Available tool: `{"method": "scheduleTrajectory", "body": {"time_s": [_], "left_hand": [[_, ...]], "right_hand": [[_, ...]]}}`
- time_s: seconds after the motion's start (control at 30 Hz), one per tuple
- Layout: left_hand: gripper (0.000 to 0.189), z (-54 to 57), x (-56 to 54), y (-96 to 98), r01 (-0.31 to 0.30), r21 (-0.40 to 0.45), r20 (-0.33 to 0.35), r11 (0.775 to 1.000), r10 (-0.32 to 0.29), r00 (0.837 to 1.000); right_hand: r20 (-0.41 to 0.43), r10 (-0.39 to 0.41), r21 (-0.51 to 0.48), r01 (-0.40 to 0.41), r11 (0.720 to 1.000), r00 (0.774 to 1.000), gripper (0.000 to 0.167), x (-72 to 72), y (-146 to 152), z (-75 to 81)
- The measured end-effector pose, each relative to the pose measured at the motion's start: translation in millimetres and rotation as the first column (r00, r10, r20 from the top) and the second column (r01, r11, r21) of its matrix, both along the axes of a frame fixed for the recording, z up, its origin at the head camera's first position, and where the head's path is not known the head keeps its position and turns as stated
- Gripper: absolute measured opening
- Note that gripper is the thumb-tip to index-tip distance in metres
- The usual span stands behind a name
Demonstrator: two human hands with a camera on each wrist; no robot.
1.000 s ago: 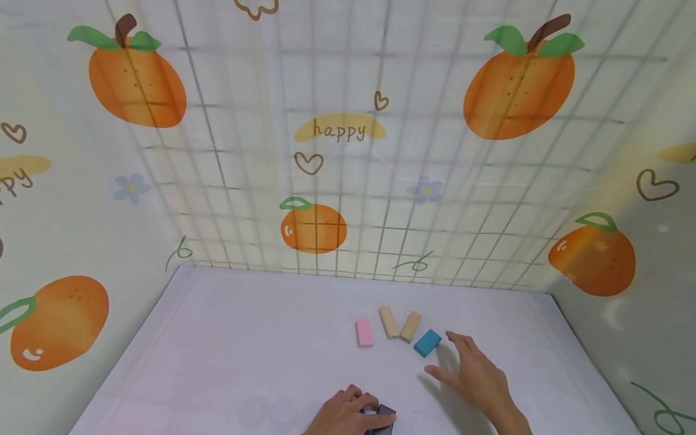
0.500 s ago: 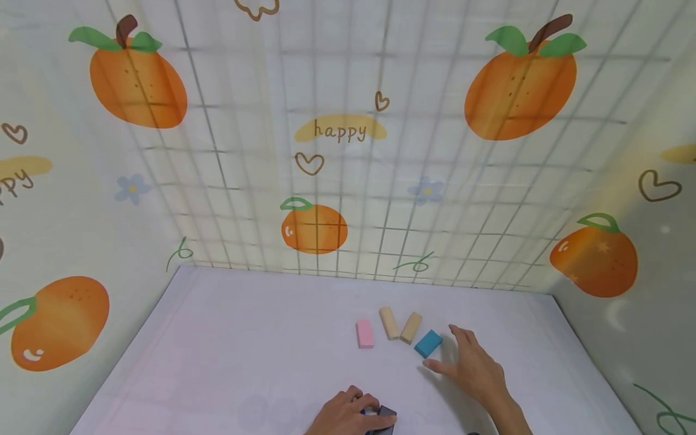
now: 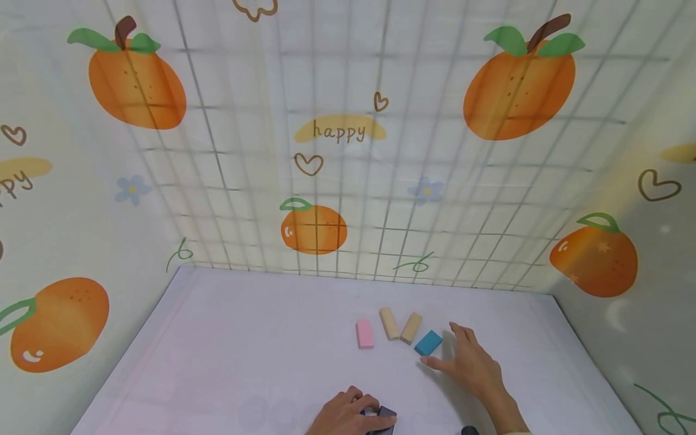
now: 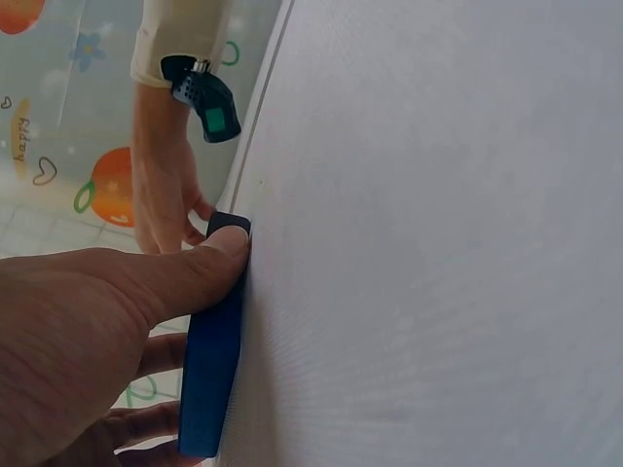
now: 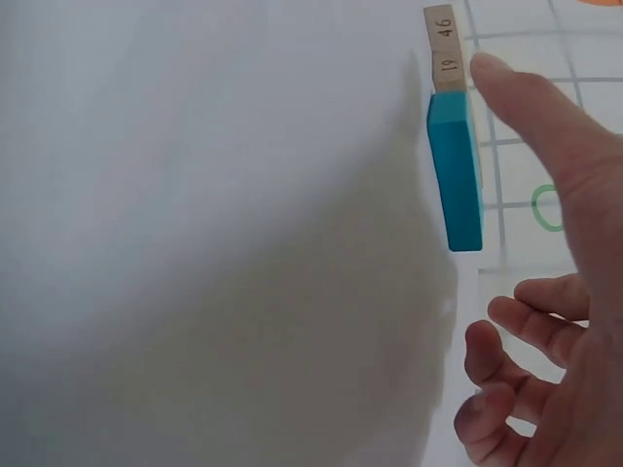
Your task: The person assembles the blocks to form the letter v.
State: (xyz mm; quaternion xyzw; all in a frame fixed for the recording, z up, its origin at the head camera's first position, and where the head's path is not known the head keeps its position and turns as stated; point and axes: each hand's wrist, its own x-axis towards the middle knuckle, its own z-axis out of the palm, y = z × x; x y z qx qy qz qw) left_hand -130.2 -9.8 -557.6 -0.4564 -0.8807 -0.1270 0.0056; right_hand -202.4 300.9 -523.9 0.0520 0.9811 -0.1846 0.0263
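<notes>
Left hand on the block, right hand wide around nothing

Here's the left hand (image 3: pixel 345 414), low at the near edge of the head view, and it has hold of the dark blue block (image 4: pixel 212 370)! Thumb bent over one end, fingers along the far side: a proper grip, with the block against the white table (image 3: pixel 244 350).

Over to the right hand (image 3: pixel 478 368), and it's loose and spread, holding nothing. Thumb and forefinger stand well apart, the other fingers softly bent in the right wrist view. Right in front of that gap lies the light blue block (image 3: pixel 428 343), just beside the fingers, and the head view shows the thumb short of it: no grip there.

Around it, the field: the right wooden block (image 3: pixel 411 328) next along, slanted, then the left wooden block (image 3: pixel 388 324), their near ends close together in a V; whether they touch, I cannot tell. Their ends carry printed numbers, one reading 46. Farther left, the pink block (image 3: pixel 365 335) lies apart from the rest.

A dark device (image 4: pixel 209 107) sits on the right wrist, by a pale sleeve (image 4: pixel 175 39), and behind it all hangs a cloth (image 3: pixel 244 199) printed with oranges.
</notes>
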Motion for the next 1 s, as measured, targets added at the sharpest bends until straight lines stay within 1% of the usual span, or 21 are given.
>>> {"method": "scheduleTrajectory", "body": {"time_s": [0.2,0.33,0.47,0.63,0.8,1.0], "left_hand": [[0.049,0.3,0.3,0.4,0.002,0.002,-0.006,1.0,-0.002,1.0],[0.049,-2.2,-0.3,0.7,0.01,0.016,-0.026,1.0,-0.009,1.0],[0.049,-4.8,-0.9,0.9,0.013,0.027,-0.05,1.0,-0.011,0.999],[0.047,-5.4,-1.2,1.1,0.013,0.035,-0.061,0.999,-0.01,0.998],[0.048,-3.4,-1.2,1.2,0.014,0.026,-0.039,1.0,-0.013,0.999],[0.05,-0.5,-0.6,1.2,0.004,-0.002,0.0,1.0,-0.004,1.0]], "right_hand": [[0.018,-0.019,0.011,0.019,1.0,1.0,0.128,-4.6,0,-2.7],[0.025,-0.034,0.019,0.034,0.999,0.999,0.126,-6.4,-1,-5.3],[0.019,-0.037,0.025,0.037,0.999,0.999,0.125,-6.8,-1,-8.6],[0.007,-0.039,0.03,0.039,0.999,0.999,0.125,-9.2,-3,-11.5],[0.008,-0.037,0.026,0.037,0.999,0.999,0.123,-12.0,-5,-12.4],[0.006,-0.026,0.023,0.026,0.999,1.0,0.111,-13.6,-6,-14.2]]}}
